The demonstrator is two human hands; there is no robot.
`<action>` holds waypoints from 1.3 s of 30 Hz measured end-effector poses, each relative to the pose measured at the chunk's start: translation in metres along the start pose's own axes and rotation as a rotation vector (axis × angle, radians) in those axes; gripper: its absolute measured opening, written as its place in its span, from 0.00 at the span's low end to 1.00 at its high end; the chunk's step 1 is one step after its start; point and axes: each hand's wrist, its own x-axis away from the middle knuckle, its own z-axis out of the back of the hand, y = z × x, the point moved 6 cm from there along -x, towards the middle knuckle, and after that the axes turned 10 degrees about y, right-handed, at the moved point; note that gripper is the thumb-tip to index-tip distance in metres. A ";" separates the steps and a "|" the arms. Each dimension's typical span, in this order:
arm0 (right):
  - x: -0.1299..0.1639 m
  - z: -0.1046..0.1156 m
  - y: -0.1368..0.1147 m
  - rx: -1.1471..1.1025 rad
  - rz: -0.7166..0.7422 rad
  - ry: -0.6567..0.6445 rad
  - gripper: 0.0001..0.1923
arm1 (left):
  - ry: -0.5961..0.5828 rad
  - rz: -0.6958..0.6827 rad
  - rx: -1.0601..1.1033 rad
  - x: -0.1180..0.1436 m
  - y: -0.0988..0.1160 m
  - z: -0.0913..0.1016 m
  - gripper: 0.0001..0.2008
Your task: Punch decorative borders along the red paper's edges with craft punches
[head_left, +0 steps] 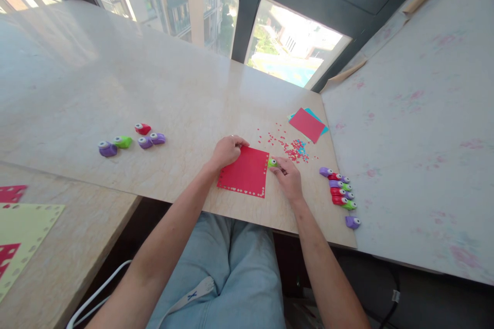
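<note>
A red sheet of paper (247, 169) lies in front of me, with small cut-out holes along its left, bottom and right edges. My left hand (228, 151) grips the sheet at its upper left, fingers closed on the edge. At the right edge, near the upper right corner, sits a green craft punch (272, 162). My right hand (287, 175) holds this punch between thumb and fingers. The punch touches the paper's edge; whether the paper is inside its slot I cannot tell.
Punched-out red and blue bits (297, 150) lie scattered beyond my right hand, near stacked coloured paper (307, 124). Several punches (339, 191) line the wall side at right; more punches (122, 142) stand at left. Punched sheets (31, 221) rest on the lower-left surface.
</note>
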 end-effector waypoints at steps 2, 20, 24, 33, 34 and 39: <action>0.000 0.000 -0.001 -0.002 -0.001 -0.003 0.16 | -0.004 0.007 -0.012 0.000 0.001 0.000 0.20; 0.000 0.000 -0.002 -0.003 -0.006 -0.004 0.16 | -0.063 0.193 -0.190 -0.012 0.011 0.001 0.19; 0.000 0.001 -0.002 0.011 0.003 0.002 0.15 | -0.061 0.232 -0.184 -0.012 0.014 0.003 0.18; 0.000 0.000 -0.002 0.007 0.005 -0.011 0.16 | -0.034 0.319 -0.142 -0.025 0.007 0.004 0.16; 0.000 0.000 -0.002 0.006 0.004 -0.012 0.16 | -0.033 0.328 -0.126 -0.027 0.005 0.004 0.16; 0.000 0.001 0.000 -0.016 -0.007 0.005 0.16 | 0.004 0.281 -0.017 -0.032 -0.007 0.003 0.18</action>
